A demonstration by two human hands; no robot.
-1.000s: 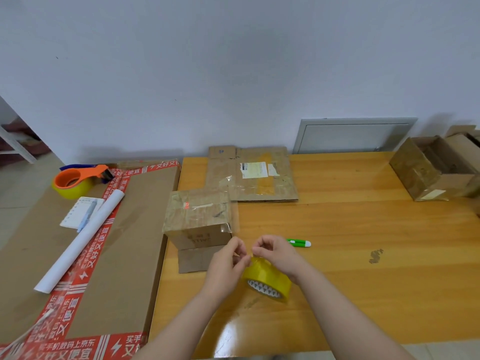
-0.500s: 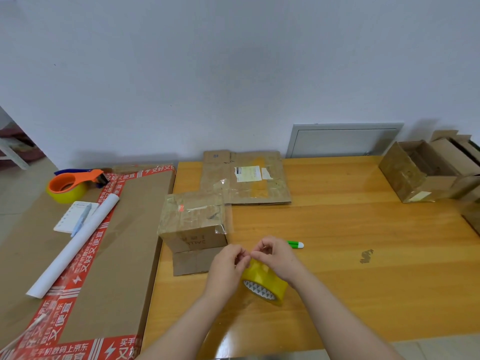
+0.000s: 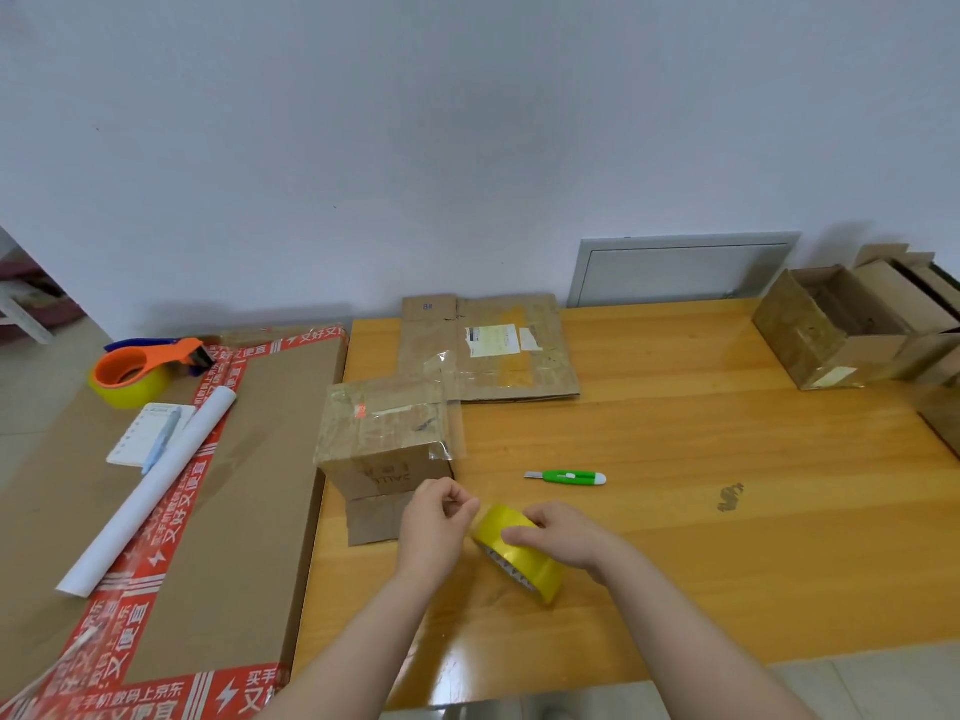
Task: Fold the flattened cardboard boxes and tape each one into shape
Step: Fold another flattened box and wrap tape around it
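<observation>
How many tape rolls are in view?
2. One yellow tape roll is gripped by the right hand at centre; a second roll sits in the orange dispenser at far left. More may be hidden inside the boxes at right.

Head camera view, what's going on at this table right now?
A person is working with a yellow tape roll at the wooden table. Their right hand holds the roll, while the left hand pinches at its edge, apparently picking at the tape's loose end. Just beyond stands a small folded box already covered in clear tape. A flattened box lies behind it, untouched. A green utility knife lies to the right.
</observation>
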